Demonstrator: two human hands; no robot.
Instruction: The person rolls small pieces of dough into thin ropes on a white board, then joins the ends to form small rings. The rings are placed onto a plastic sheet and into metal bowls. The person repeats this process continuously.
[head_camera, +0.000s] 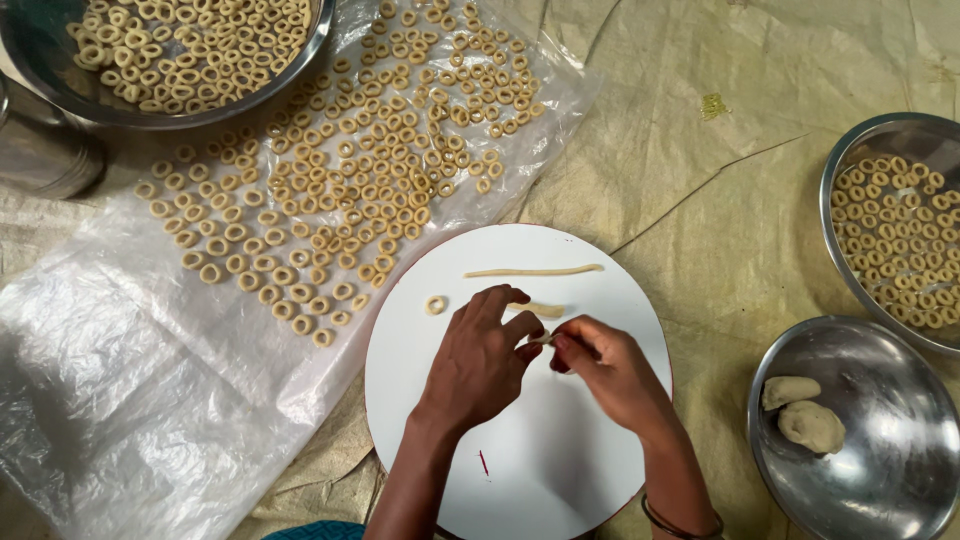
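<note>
Hands meet over the round white board (560, 440): left hand (480, 360) and right hand (610, 370) each keep a grip pinching one small dough piece (541, 339) between fingertips. Just beyond lie a short dough strip (538, 309), a longer dough rope (533, 271) and one dough ring (436, 305).

A wrinkled, yellowish cloth (720, 180) covers the whole floor, creased in long folds. A crumpled clear plastic sheet (120, 380) lies over its left part. Steel bowls (880, 490) stand at the right and upper left edges. The light is soft and even, with faint shadows.
</note>
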